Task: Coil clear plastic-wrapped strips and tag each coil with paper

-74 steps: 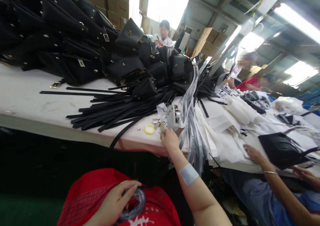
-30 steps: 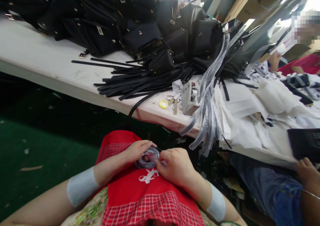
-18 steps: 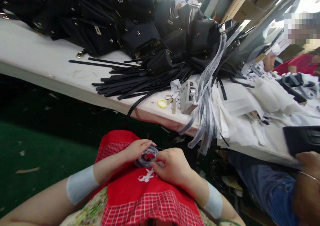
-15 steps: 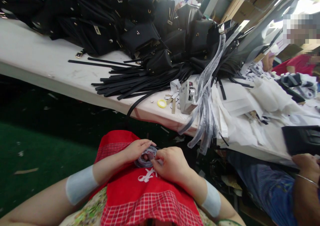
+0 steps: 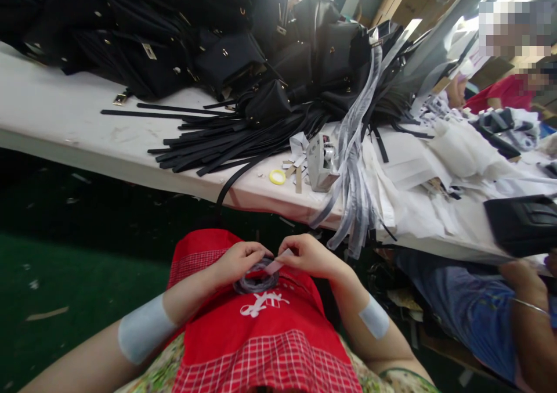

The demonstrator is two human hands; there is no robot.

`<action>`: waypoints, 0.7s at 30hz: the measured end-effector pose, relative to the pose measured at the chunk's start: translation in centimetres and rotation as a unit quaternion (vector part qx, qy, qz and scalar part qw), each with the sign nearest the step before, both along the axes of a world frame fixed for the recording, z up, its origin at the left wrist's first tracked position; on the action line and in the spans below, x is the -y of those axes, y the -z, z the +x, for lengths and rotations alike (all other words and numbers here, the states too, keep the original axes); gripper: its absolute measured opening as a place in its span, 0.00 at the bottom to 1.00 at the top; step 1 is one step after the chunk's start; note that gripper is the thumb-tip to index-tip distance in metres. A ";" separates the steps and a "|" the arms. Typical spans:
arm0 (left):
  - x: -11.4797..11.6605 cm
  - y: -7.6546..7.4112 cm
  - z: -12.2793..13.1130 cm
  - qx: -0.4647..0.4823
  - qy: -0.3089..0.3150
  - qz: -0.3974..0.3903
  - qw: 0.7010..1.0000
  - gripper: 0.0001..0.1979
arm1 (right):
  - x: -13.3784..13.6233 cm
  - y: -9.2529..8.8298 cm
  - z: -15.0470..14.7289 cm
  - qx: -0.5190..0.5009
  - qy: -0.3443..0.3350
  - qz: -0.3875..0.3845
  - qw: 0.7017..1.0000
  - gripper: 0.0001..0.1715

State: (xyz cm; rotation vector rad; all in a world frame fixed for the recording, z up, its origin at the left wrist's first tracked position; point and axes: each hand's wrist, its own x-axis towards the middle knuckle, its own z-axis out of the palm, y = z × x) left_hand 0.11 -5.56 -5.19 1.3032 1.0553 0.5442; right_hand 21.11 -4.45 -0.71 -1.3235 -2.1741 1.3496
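On the red apron [image 5: 261, 329] over my lap lies a grey coiled strip, like a roll of tape [image 5: 255, 280]. My left hand [image 5: 237, 262] grips the coil from the left. My right hand [image 5: 307, 253] pinches the pale loose end of the strip [image 5: 276, 263] and lifts it off the coil. Both forearms carry a pale patch.
A white table [image 5: 65, 132] runs ahead, with a heap of black bags [image 5: 217, 44], black straps [image 5: 226, 146], hanging grey strips [image 5: 354, 166], a small yellow ring [image 5: 277, 177], a grey metal part [image 5: 319, 163] and white sheets. A co-worker's arm [image 5: 522, 312] and black bag [image 5: 522, 224] are at right.
My right hand came back from the table edge to my lap, joined my left hand on the coil, and has now pulled the strip's end up and away from it.
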 end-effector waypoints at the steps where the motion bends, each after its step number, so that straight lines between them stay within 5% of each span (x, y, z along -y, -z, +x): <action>1: 0.0 -0.2 0.1 -0.011 0.009 0.013 1.000 0.17 | -0.2 0.3 0.1 -0.030 0.018 -0.016 0.999 0.09; 6: 0.5 -0.9 0.5 -0.094 0.015 0.084 0.992 0.14 | -0.8 3.2 -0.7 -0.113 0.102 -0.080 0.985 0.13; 10: 1.1 -1.2 0.2 -0.068 0.002 0.113 0.991 0.10 | -0.7 5.8 -1.1 -0.110 0.171 -0.151 0.967 0.26; 14: 1.7 -1.5 -0.3 -0.039 -0.002 0.149 0.988 0.09 | 0.2 7.4 -1.8 -0.181 0.144 -0.274 0.933 0.29; 18: 2.2 -1.4 -0.5 -0.046 -0.040 0.173 0.983 0.09 | 1.2 7.2 -3.1 -0.248 0.166 -0.247 0.922 0.23; 21: 2.2 -1.2 -0.4 -0.054 -0.076 0.104 0.990 0.10 | 1.5 6.4 -3.7 -0.216 0.197 -0.180 0.939 0.20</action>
